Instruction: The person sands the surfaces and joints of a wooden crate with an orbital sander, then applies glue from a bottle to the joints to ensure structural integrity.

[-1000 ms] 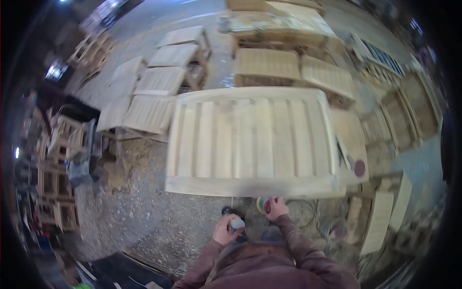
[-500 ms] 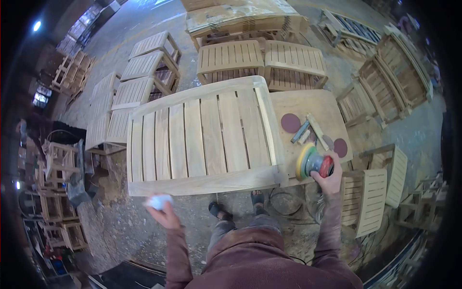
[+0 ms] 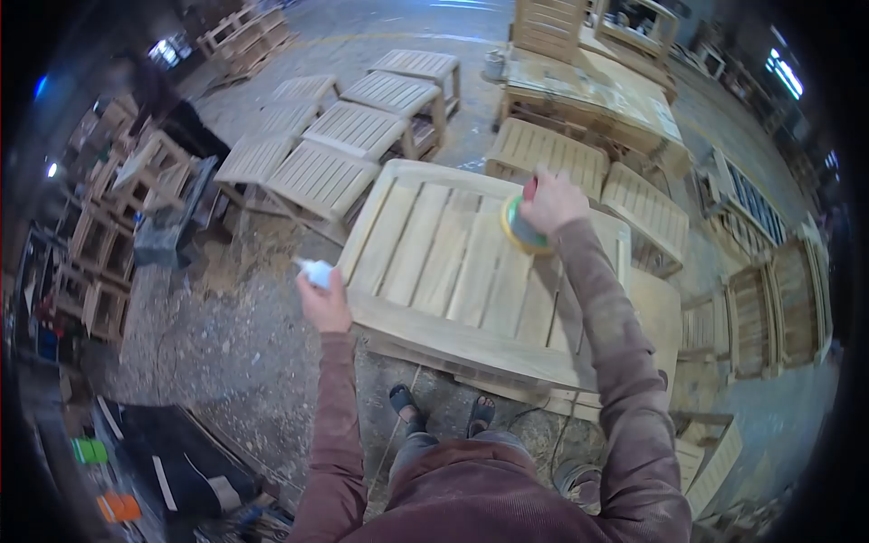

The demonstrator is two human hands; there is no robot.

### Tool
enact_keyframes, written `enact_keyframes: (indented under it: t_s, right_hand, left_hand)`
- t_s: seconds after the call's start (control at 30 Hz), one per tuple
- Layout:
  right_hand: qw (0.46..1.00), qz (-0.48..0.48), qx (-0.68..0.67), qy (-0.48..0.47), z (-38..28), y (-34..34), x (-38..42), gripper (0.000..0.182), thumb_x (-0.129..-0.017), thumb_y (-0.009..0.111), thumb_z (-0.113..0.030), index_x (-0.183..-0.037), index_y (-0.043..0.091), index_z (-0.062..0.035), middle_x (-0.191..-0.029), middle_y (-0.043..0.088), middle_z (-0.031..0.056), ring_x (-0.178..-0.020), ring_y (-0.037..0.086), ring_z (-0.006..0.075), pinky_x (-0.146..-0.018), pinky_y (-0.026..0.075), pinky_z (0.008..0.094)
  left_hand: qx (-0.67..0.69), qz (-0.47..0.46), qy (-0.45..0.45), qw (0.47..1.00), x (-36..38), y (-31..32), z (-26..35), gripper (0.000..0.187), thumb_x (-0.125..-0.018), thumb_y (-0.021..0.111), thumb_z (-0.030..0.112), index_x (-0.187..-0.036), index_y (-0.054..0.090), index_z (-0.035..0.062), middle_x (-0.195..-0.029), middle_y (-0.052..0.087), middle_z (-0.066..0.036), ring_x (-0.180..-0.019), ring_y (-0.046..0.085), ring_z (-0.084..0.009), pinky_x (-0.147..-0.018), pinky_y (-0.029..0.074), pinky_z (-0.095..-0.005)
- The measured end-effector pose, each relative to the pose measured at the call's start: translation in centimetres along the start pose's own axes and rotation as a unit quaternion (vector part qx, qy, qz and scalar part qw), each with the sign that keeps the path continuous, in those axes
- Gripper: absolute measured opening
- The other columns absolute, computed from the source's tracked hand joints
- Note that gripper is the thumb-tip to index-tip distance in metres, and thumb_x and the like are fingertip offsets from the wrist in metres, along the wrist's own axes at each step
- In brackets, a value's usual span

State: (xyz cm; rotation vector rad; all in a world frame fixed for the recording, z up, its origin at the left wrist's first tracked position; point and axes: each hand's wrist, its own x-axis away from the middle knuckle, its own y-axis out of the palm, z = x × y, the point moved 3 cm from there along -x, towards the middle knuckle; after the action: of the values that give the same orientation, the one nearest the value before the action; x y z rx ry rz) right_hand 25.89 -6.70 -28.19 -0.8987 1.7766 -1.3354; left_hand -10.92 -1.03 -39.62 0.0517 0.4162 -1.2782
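Observation:
My right hand (image 3: 555, 208) is wrapped round an orbital sander (image 3: 518, 231) with a yellow-green pad. The sander is over the far part of a slatted wooden tabletop (image 3: 442, 262), its pad right at the slats. My left hand (image 3: 326, 306) grips a small white bottle (image 3: 318, 271) with a narrow nozzle pointing up and left. That bottle is beside the tabletop's near left corner, off its edge. Pale wooden slats run between the top's wider border rails, and my right forearm passes over its right end.
Several slatted stools (image 3: 358, 128) stand beyond the left end, with more benches (image 3: 548, 152) behind. A plywood board (image 3: 656, 312) lies under the right side. A person (image 3: 172, 104) stands at far left. A cable (image 3: 563, 434) hangs near my feet.
My right hand has carried the sander from the plywood at the right onto the tabletop slats. My left hand has risen with the bottle, and the view has swung left.

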Motion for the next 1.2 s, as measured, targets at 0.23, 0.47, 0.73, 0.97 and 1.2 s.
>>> enact_keyframes:
  t_s: [0.23,0.47,0.73,0.97,1.2]
  right_hand:
    - [0.994,-0.045,-0.041,-0.095,-15.2,2.6,-0.1,0.032,-0.076,0.055,-0.027,-0.103,0.054,-0.0102,-0.1,0.056,0.0245,-0.086,0.061,0.0398,-0.076,0.05,0.0466]
    - [0.99,0.049,-0.074,-0.106,-23.1,6.6,-5.6,0.027,-0.077,0.055,-0.023,-0.097,0.058,-0.0055,-0.095,0.057,0.0241,-0.082,0.063,0.0371,-0.072,0.051,0.0443]
    - [0.987,0.036,-0.08,-0.135,-24.7,7.3,-5.8,0.028,-0.08,0.054,-0.024,-0.102,0.058,-0.0068,-0.102,0.056,0.0249,-0.083,0.063,0.0376,-0.074,0.051,0.0426]
    - [0.969,0.051,-0.159,-0.18,-19.5,4.2,4.9,0.022,-0.076,0.057,-0.019,-0.09,0.057,-0.0018,-0.091,0.058,0.0243,-0.077,0.062,0.0373,-0.067,0.051,0.0449]
    - [0.965,-0.052,-0.201,-0.158,-6.9,-3.3,19.5,0.037,-0.068,0.066,-0.019,-0.102,0.054,-0.0105,-0.094,0.056,0.0198,-0.078,0.062,0.0345,-0.063,0.052,0.0422]
  left_hand:
    - [-0.06,0.001,-0.014,0.998,-0.6,-0.6,0.6,0.046,-0.075,0.073,0.029,-0.107,0.052,0.0027,-0.083,0.061,-0.012,-0.075,0.06,-0.0241,-0.068,0.045,-0.0358]
    - [-0.113,-0.024,0.008,0.993,-0.5,-1.2,1.0,0.047,-0.077,0.071,0.029,-0.11,0.05,0.0032,-0.089,0.06,-0.019,-0.08,0.059,-0.0382,-0.069,0.045,-0.0428]
    - [-0.094,-0.026,0.018,0.995,-0.6,-1.3,0.7,0.043,-0.078,0.07,0.027,-0.107,0.05,0.0021,-0.085,0.061,-0.016,-0.077,0.06,-0.0324,-0.069,0.045,-0.0402]
    - [0.029,-0.047,0.012,0.998,-0.1,0.3,-0.8,0.035,-0.084,0.065,0.018,-0.109,0.048,0.0003,-0.091,0.059,-0.01,-0.078,0.058,-0.0186,-0.071,0.047,-0.033]
    - [0.131,-0.112,-0.014,0.985,1.6,-0.6,1.3,0.029,-0.089,0.058,0.012,-0.111,0.044,-0.0001,-0.097,0.054,-0.006,-0.086,0.052,-0.0119,-0.074,0.045,-0.0273]
